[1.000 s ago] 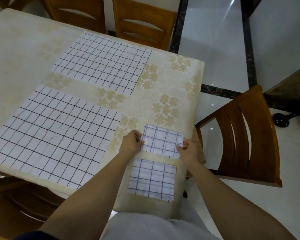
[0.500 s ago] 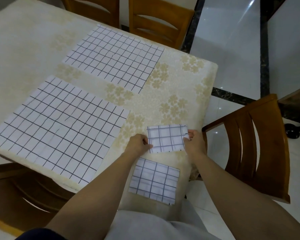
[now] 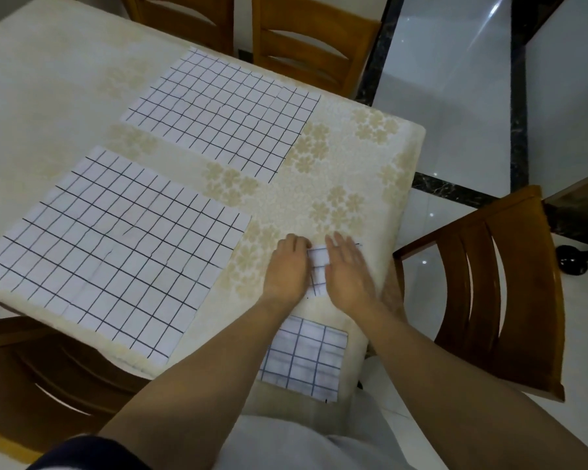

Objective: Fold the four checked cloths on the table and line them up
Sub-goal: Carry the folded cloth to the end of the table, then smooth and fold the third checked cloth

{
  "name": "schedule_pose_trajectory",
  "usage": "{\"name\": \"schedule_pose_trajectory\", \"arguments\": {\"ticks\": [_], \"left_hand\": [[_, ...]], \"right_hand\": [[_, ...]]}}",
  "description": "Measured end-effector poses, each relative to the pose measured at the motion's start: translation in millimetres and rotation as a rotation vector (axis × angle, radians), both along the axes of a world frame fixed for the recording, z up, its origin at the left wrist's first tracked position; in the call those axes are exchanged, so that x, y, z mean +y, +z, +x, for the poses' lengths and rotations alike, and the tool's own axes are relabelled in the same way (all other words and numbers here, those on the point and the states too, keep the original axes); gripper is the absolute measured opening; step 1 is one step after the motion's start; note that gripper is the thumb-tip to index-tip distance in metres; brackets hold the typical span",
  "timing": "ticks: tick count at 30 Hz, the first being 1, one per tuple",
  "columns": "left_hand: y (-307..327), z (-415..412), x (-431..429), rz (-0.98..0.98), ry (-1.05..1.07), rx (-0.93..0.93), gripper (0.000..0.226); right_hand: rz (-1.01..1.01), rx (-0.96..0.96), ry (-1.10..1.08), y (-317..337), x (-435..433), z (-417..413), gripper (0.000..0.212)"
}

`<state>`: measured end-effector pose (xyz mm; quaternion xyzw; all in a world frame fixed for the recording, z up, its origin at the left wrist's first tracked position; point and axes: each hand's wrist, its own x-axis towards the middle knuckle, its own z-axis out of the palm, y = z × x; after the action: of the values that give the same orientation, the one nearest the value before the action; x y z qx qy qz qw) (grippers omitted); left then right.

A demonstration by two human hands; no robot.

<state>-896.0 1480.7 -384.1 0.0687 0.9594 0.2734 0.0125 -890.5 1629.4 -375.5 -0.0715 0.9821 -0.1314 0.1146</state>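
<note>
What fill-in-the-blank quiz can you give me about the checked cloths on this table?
1. The left hand and right hand both rest on a small cloth that is already ____.
2. The large cloths lying flat and unfolded number ____.
3. The second folded cloth lies ____ to the person than the small cloth.
Missing words: folded; two; closer.

1 view, head-worn, wide-angle. Lens stands above and behind the hands, facing forward and steeply down. Left hand [image 3: 286,271] and right hand [image 3: 348,276] sit just below centre, near the lens. Worktop [image 3: 48,96] fills the frame left of and beyond the hands; floor [image 3: 438,96] and 1 chair [image 3: 523,283] lie to their right.
</note>
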Motion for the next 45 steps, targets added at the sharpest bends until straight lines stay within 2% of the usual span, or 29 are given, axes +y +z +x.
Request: {"name": "schedule_pose_trajectory", "arguments": {"ticks": [4,8,11,17,19,22,25,27,33,38,45], "left_hand": [[-14,-8,23,-0.072,-0.075,-0.135,0.059],[-33,6,22,-0.122,-0.078,-0.312,0.067],[-37,9,18,-0.190,-0.134,-0.354,0.065],[-24,10,-14,-0.248,-0.126,-0.477,0.095],[-13,16,-24,-0.245,-0.073,-0.487,0.098],[11,25,-36,-0.126,0.067,-0.349,0.084],[36,37,-44,0.015,0.136,-0.214,0.065],[52,38,-52,0.044,0.109,-0.201,0.056],[92,28,-77,-0.035,-0.103,-0.143,0.037],[119,50,-106,-0.081,-0.160,-0.063,0.037],[164,103,-152,-0.071,-0.060,-0.001,0.035]], "right_hand": [[0.083,-0.187,0.099,-7,-8,-11,0.080],[0.161,-0.362,0.099,-21,7,-7,0.068],[0.217,-0.391,0.107,-24,23,-5,0.070],[0.259,-0.407,0.097,-16,32,-12,0.086],[0.274,-0.412,0.045,-11,31,-12,0.092],[0.138,-0.323,-0.050,3,22,-10,0.089],[-0.114,-0.093,-0.043,20,4,-2,0.062],[-0.217,0.049,-0.062,34,-12,6,0.041],[-0.332,0.276,-0.193,77,-28,51,0.022],[-0.302,0.197,-0.300,101,-39,96,0.022],[-0.387,0.236,-0.297,153,-74,133,0.016]]}}
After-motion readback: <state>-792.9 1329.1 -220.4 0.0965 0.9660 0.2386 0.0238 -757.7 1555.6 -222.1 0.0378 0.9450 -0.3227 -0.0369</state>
